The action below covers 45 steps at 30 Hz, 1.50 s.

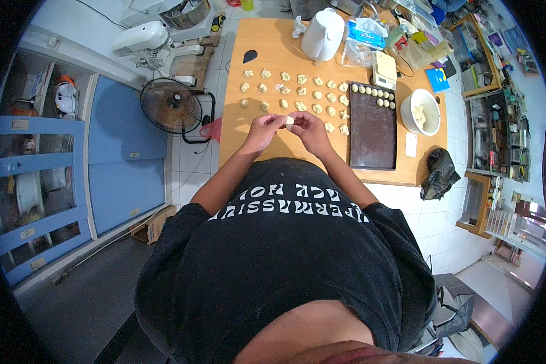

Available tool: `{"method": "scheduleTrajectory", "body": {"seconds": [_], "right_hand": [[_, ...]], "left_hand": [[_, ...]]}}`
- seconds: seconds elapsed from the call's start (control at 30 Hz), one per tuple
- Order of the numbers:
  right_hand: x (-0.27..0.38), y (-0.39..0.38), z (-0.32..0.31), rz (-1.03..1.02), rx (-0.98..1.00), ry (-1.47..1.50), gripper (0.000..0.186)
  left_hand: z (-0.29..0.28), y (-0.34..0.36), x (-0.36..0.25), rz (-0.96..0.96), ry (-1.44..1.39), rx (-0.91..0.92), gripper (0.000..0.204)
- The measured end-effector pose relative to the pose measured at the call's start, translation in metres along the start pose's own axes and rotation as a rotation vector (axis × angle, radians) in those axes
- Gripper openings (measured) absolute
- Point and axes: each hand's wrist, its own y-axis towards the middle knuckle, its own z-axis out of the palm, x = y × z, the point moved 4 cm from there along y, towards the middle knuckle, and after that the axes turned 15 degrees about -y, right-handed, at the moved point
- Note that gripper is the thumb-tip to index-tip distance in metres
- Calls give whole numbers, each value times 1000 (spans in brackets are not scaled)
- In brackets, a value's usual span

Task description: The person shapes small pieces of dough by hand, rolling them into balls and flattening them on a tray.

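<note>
Between my two hands, over the front part of the wooden table (285,48), is a small pale piece of dough (290,121). My left hand (264,130) pinches it from one side, and my right hand (309,130) grips its other side with bent fingers. Beyond my hands, rough dough lumps (301,91) lie in loose rows on the tabletop. To their right rests a dark baking tray (373,136). Smooth round dough balls (370,91) sit in rows at its far end. A white bowl (429,121) right of the tray holds more dough.
A kitchen scale (384,70) and a white jug (321,36) stand at the table's far side. A dark scraper (249,56) lies far left. Left of the table are a fan (171,104) and a stand mixer (142,39). A black plastic bag (440,173) hangs by the right edge.
</note>
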Motion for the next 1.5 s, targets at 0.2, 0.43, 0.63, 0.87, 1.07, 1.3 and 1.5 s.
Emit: {"method": "scheduleTrajectory", "body": {"seconds": [0.2, 0.43, 0.63, 0.87, 1.07, 1.3, 1.5], "right_hand": [[-4, -9, -13, -4, -14, -60, 33], [-13, -21, -42, -2, -80, -268, 30], [-25, -33, -88, 6, -143, -272, 31], [-51, -42, -172, 98, -303, -217, 34], [-93, -42, -238, 117, -385, -189, 33], [-98, -16, -305, 177, -518, -446, 28], [-108, 26, -345, 172, -645, -594, 29]], "left_hand": [[16, 1, 10, -6, -4, -14, 23], [39, 7, 37, -71, -8, -8, 22], [79, 11, 50, -160, -55, -60, 28], [130, 32, 75, -231, -30, -145, 34], [164, 48, 104, -234, -48, -70, 34], [196, 48, 115, -362, 92, -166, 33], [204, 49, 126, -375, 112, -231, 32]]}}
